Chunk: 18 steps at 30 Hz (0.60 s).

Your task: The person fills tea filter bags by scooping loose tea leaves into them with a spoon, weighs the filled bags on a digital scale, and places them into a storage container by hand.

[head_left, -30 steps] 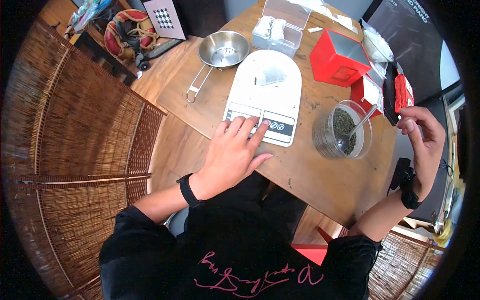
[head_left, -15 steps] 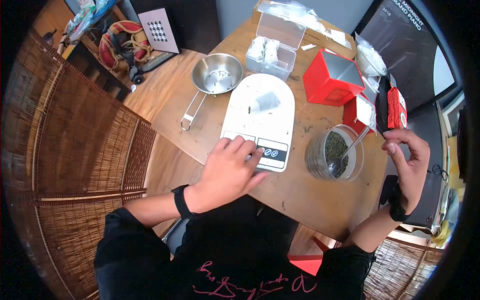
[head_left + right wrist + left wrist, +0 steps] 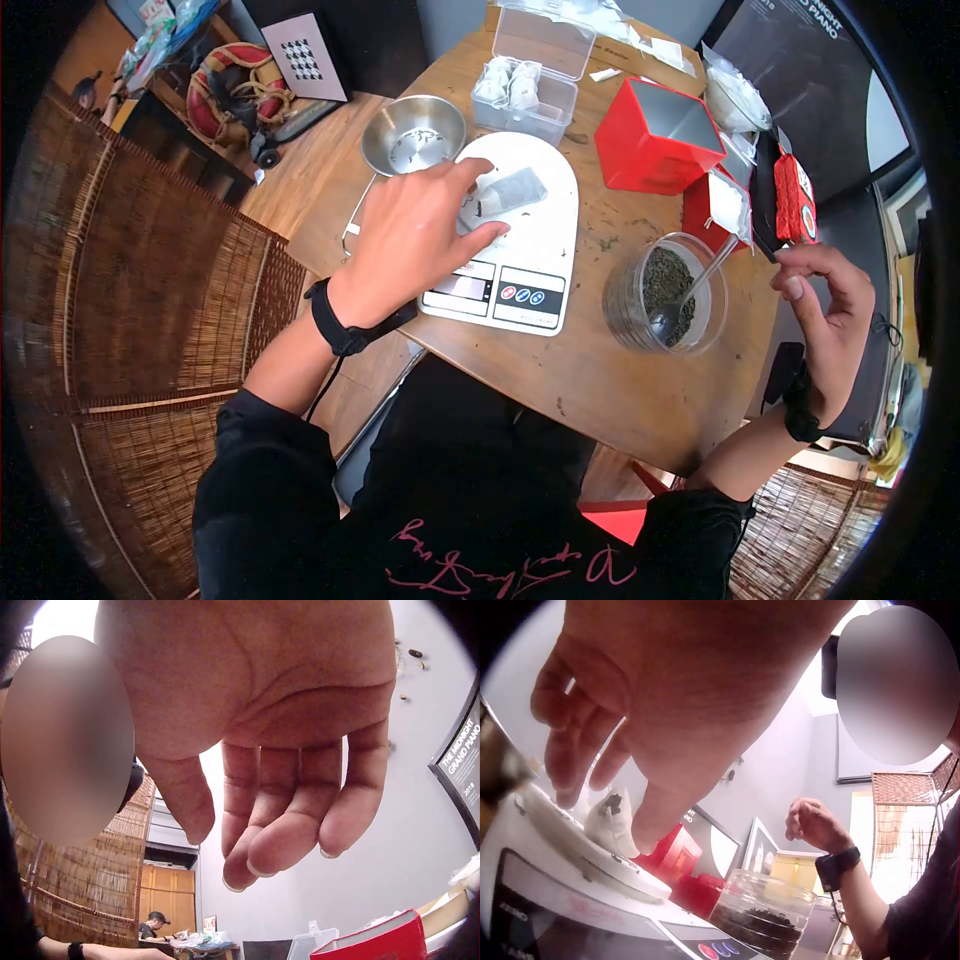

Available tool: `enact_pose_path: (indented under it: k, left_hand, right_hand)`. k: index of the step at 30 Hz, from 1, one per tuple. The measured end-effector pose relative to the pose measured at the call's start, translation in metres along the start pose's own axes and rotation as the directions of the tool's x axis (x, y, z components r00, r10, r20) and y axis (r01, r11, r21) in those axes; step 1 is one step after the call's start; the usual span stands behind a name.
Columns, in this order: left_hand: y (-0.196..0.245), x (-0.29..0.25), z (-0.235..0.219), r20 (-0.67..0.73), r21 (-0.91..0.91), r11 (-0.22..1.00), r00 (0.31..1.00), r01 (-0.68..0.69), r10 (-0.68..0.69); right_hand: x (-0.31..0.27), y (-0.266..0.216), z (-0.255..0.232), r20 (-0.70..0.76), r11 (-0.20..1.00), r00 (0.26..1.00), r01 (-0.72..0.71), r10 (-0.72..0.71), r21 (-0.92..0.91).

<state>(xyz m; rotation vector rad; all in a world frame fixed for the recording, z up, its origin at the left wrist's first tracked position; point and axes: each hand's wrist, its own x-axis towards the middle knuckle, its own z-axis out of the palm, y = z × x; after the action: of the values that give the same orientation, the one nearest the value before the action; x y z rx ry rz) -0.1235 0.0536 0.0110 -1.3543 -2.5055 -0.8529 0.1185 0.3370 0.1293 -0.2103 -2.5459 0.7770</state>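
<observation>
My left hand (image 3: 412,228) hovers over the white kitchen scale (image 3: 535,262), thumb and fingers spread around one end of a filled tea bag (image 3: 522,187). The bag lies on the weighing plate, its other end sticking out past the fingers. From the left wrist, the pale tea bag (image 3: 609,829) shows between thumb and fingertips with a dark fleck on it. To the right, my right hand (image 3: 832,305) is raised beside the table with loosely bent fingers and nothing in them. A clear jar (image 3: 622,305) of dark dried leaves stands nearest to it, a metal spoon (image 3: 712,262) leaning inside.
Behind the left hand sits a steel pan (image 3: 415,130) with a few leaf bits. At the back are an open plastic box (image 3: 545,115) of white bags and a red square tin (image 3: 640,145). A smaller red box (image 3: 708,215) stands by the jar. Leaf crumbs dot the wooden table (image 3: 580,375).
My left hand has left the scale's buttons and moved forward to the tea bag on the plate. The right hand stays raised at the right with little change.
</observation>
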Motion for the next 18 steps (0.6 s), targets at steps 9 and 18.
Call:
enact_pose_path:
  k: [9,18]
  left_hand:
    - [-0.003,0.015,0.004,0.043,0.057,0.994,0.995,-0.097,0.095]
    - [0.001,0.101,-0.024,0.000,0.219,0.957,0.981,-0.191,0.196]
  right_hand:
    - [-0.003,0.005,-0.007,-0.037,1.000,0.999,-0.019,0.019,0.001]
    - [-0.007,0.006,-0.013,-0.054,1.000,0.998,0.008,-0.007,0.024]
